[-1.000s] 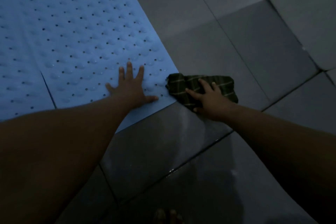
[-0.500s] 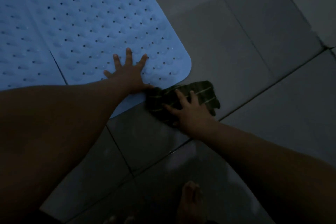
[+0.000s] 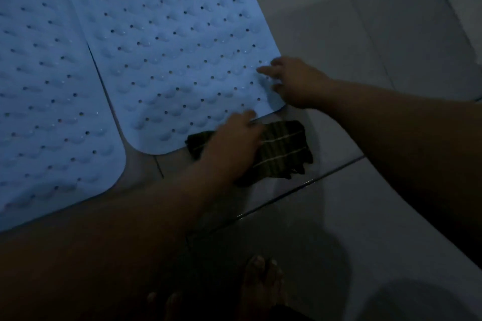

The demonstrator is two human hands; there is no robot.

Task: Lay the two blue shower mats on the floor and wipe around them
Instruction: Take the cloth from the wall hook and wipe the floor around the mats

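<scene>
Two light blue shower mats with bumps and holes lie flat side by side on the tiled floor, the left mat (image 3: 52, 91) and the right mat (image 3: 172, 41), with a thin gap between them. A dark striped cloth (image 3: 285, 150) lies on the floor against the right mat's near edge. My left hand (image 3: 234, 144) presses down on the cloth's left part and holds it. My right hand (image 3: 296, 82) rests with spread fingers on the right mat's near right corner.
Grey floor tiles (image 3: 365, 47) with dark grout lines surround the mats, and the tile near the cloth shines wet. My bare foot (image 3: 260, 286) stands at the bottom edge. The light is dim.
The hands have swapped places: my right hand left the cloth and went to the mat's corner, my left hand left the mat and took the cloth. The view shifted right along the mat's edge.
</scene>
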